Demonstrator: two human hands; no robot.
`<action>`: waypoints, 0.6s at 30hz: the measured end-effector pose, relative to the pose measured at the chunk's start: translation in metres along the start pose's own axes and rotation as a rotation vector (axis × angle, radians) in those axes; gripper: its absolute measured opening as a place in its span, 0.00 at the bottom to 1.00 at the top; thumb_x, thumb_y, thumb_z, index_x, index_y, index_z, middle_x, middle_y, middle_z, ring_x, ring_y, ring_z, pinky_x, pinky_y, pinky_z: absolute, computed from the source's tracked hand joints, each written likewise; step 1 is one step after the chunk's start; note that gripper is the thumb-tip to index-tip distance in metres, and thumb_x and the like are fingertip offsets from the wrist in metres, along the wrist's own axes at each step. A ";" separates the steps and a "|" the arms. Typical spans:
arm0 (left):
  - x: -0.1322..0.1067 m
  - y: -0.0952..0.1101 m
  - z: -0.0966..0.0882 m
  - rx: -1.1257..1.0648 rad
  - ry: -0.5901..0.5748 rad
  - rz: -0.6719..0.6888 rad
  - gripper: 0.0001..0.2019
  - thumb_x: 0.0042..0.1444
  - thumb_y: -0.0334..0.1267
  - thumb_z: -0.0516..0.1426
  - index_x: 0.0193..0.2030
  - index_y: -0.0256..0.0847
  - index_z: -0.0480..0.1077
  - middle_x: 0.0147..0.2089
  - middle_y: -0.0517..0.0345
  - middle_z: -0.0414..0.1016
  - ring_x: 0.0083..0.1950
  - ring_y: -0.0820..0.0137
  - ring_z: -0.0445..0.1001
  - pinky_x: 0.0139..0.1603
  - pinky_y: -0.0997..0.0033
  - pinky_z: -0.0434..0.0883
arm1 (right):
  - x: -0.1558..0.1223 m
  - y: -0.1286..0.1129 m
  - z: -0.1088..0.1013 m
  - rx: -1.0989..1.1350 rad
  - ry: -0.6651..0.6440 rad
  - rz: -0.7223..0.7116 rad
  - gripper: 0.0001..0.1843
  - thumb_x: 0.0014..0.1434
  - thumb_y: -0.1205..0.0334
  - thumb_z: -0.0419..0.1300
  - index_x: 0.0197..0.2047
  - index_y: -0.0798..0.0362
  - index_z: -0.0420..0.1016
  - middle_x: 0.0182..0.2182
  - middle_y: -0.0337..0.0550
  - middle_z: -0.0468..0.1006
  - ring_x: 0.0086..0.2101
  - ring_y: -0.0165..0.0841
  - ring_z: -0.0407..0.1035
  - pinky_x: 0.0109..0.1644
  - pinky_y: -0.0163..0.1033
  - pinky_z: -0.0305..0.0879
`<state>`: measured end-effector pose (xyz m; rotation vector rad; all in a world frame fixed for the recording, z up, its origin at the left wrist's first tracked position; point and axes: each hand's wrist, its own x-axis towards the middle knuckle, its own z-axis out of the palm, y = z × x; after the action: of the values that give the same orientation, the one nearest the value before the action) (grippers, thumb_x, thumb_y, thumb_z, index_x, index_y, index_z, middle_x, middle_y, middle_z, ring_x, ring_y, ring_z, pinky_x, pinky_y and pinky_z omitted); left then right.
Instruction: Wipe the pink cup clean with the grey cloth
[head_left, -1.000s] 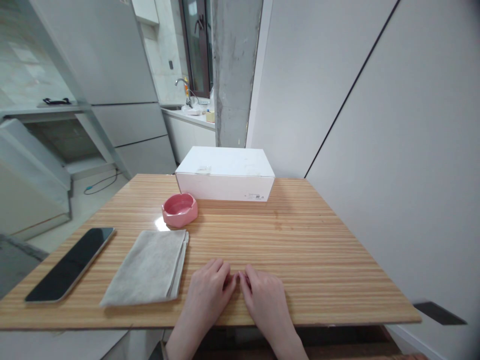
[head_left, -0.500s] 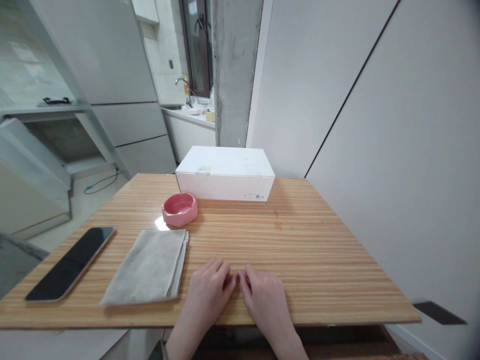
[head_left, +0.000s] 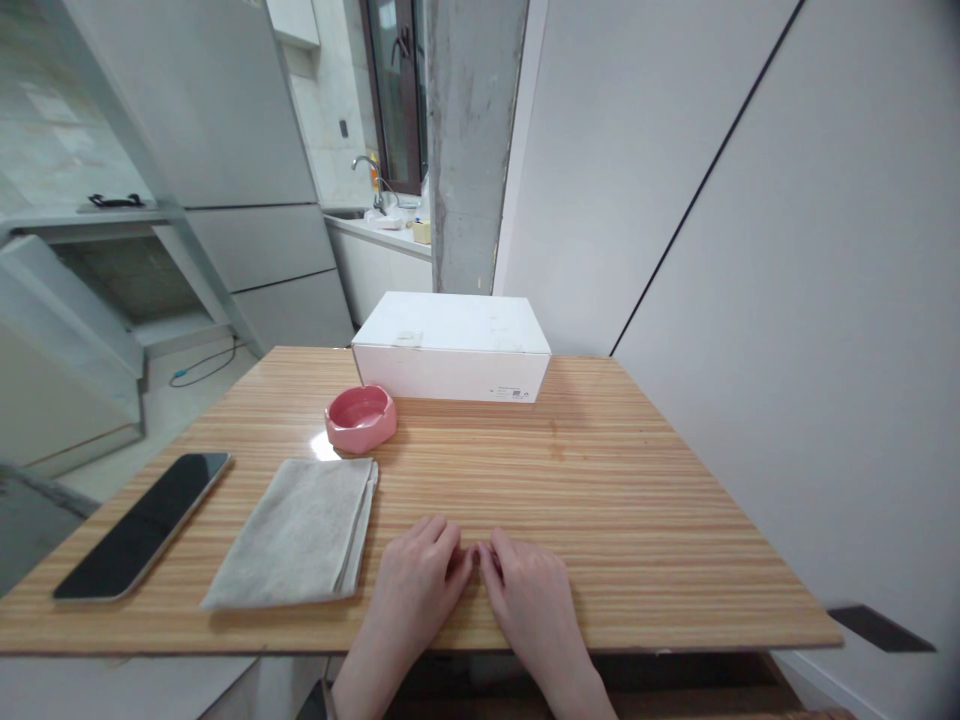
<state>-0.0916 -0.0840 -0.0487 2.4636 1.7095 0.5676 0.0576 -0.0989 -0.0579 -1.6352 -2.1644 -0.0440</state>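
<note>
My left hand [head_left: 415,590] and my right hand [head_left: 529,595] lie palm down side by side on the wooden table [head_left: 615,500] near its front edge. Their fingers are stretched flat and the fingertips almost meet. Neither hand holds anything. A folded grey cloth [head_left: 300,533] lies just left of my left hand. Beyond the cloth sits a small pink bowl [head_left: 361,419]. A closed white cardboard box [head_left: 452,347] stands at the far edge of the table.
A dark phone [head_left: 142,526] lies face up at the table's left side. A white wall runs along the right. Behind the table are a concrete pillar [head_left: 469,150], grey cabinets and a counter with a tap.
</note>
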 end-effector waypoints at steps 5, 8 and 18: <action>-0.002 0.005 -0.003 -0.016 -0.027 -0.019 0.09 0.59 0.35 0.52 0.27 0.42 0.64 0.30 0.59 0.70 0.33 0.66 0.70 0.32 0.68 0.62 | 0.000 0.000 0.000 0.002 -0.026 0.021 0.15 0.66 0.63 0.46 0.28 0.50 0.64 0.20 0.38 0.74 0.22 0.32 0.69 0.27 0.37 0.46; 0.004 -0.003 -0.024 -0.096 0.005 -0.009 0.06 0.57 0.35 0.53 0.29 0.42 0.65 0.32 0.59 0.71 0.35 0.66 0.71 0.36 0.67 0.65 | 0.000 0.001 0.000 -0.010 -0.043 0.026 0.14 0.65 0.63 0.46 0.28 0.50 0.65 0.20 0.38 0.74 0.22 0.32 0.69 0.27 0.37 0.45; 0.089 -0.124 -0.068 0.013 0.385 -0.363 0.36 0.46 0.52 0.60 0.59 0.35 0.59 0.56 0.40 0.65 0.56 0.51 0.65 0.56 0.54 0.63 | 0.001 0.001 0.001 -0.029 0.001 0.013 0.15 0.66 0.63 0.46 0.28 0.51 0.65 0.19 0.38 0.74 0.21 0.32 0.69 0.27 0.38 0.44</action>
<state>-0.1980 0.0339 0.0022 2.0660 2.2326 1.0322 0.0581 -0.0971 -0.0591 -1.6647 -2.1617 -0.0723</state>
